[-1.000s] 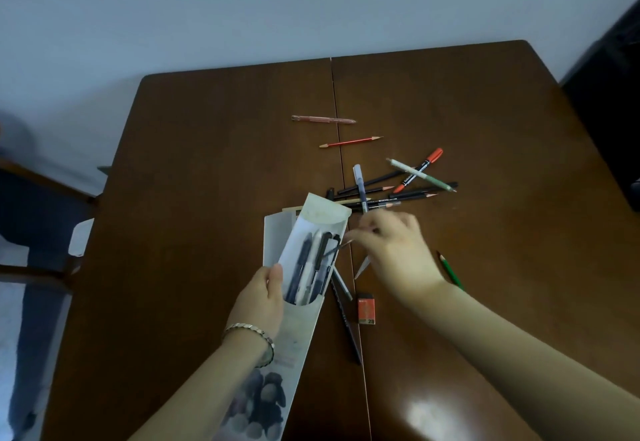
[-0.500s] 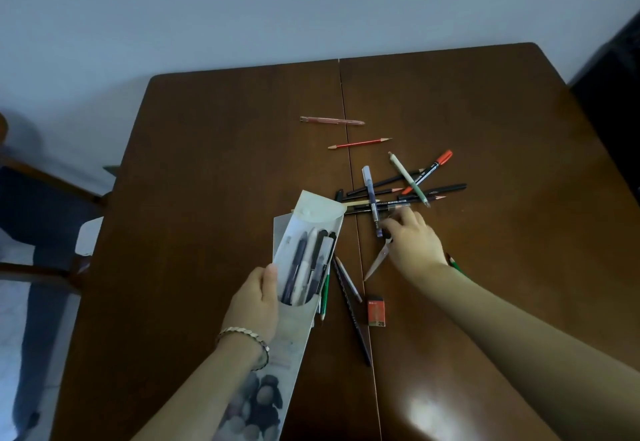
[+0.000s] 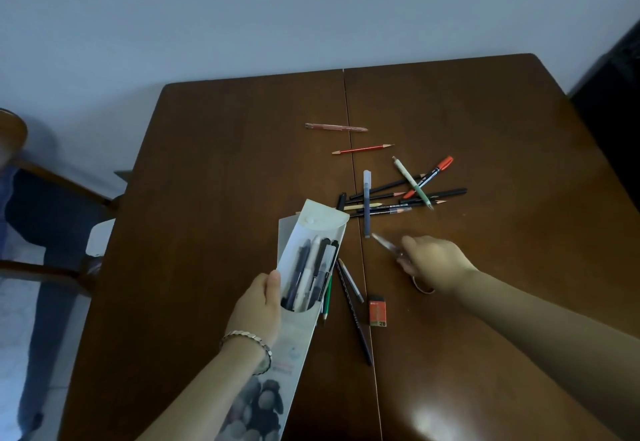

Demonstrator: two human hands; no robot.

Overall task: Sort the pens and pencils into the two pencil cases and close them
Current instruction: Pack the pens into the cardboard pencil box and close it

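Note:
My left hand [image 3: 258, 305] grips a white pencil case [image 3: 304, 288], tilted up off the brown table [image 3: 214, 177] with its flap open; several pens stand inside it. My right hand [image 3: 433, 264] is closed on a clear pen [image 3: 384, 243] just right of the case, its tip pointing up-left. Beyond lies a heap of pens and pencils [image 3: 398, 194]. A pink pen [image 3: 336, 127] and a red pencil [image 3: 362, 149] lie farther back. Several pencils [image 3: 349, 288] rest beside the case. A second case edge [image 3: 282, 232] peeks out behind the white one.
An orange eraser [image 3: 377, 309] lies near the table's centre seam. A wooden chair [image 3: 52, 181] stands at the left of the table. A dark piece of furniture [image 3: 620, 70] fills the right edge. A pale wall runs behind the table.
My right hand dropped a pen into the case, reached to the table beside the heap, and lifted the clear pen, drawing back to the right. The case stayed held in my left hand.

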